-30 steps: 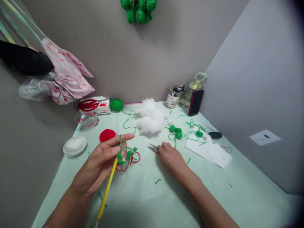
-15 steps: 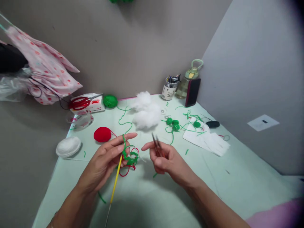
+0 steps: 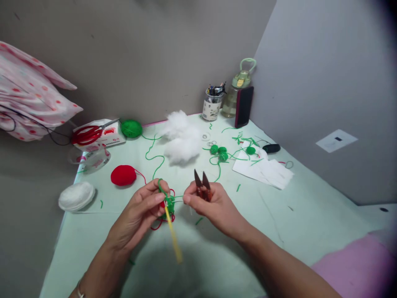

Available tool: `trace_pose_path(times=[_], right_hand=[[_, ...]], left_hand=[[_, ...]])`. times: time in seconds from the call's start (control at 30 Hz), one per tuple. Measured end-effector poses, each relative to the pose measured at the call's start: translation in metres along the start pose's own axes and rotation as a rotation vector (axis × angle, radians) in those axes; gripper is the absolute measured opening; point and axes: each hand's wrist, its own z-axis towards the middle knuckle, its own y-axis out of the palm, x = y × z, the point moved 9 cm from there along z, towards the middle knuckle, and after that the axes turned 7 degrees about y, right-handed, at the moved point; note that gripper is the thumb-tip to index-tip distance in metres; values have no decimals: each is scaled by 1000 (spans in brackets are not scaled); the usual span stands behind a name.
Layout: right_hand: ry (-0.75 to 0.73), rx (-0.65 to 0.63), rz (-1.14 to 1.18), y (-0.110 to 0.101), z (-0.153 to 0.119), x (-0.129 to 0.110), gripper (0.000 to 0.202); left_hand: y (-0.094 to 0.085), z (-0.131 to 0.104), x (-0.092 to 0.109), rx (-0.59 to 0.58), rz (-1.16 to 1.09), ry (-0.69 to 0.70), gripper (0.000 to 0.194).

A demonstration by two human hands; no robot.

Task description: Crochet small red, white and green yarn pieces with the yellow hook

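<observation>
My left hand [image 3: 141, 211] is closed on a small green crochet piece [image 3: 169, 207] with red yarn strands hanging under it. A crochet hook with a yellow handle [image 3: 173, 236] sticks out of the piece, pointing down toward me. Green working yarn loops over the left fingers. Between thumb and forefinger, my right hand [image 3: 211, 203] pinches a strand of yarn drawn out from the piece. Small thread snips [image 3: 202, 184] also rest in that right hand, their dark blades pointing up and apart.
Red yarn [image 3: 123, 175], white yarn [image 3: 77, 196] and green yarn [image 3: 131, 128] balls lie to the left, near red scissors [image 3: 88, 134]. White stuffing [image 3: 181, 138] sits mid-table. Small green crocheted balls [image 3: 222, 153], white paper [image 3: 263, 167], a pen cup [image 3: 212, 107], bottle [image 3: 231, 99] and phone [image 3: 244, 106] stand rightward.
My right hand has come closer to the left and now pinches a yarn strand from the piece. The yellow hook has swung so its handle end points right. The view has shifted slightly.
</observation>
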Motion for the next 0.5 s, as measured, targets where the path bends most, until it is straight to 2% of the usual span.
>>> trace_pose_path(times=[0.1,0.3,0.37,0.43,0.5], right_hand=[[30,19,29,-5,2,3,28],[18,-51,-55,-5,-1,2,38],[8,-142,-93,-1,-5,-2,47],[48,-293,-122,9,-10,-3,57],[86,-416,-161,17,-15,-1,58]], left_hand=[[-1,2,2,-33,-22,24,21],[-5,3,4,-85,-26,16,29],[-10,3,9,-66,-24,29,31],[-15,3,15,-34,-13,62,32],[-17,2,19,-38,-7,88,31]])
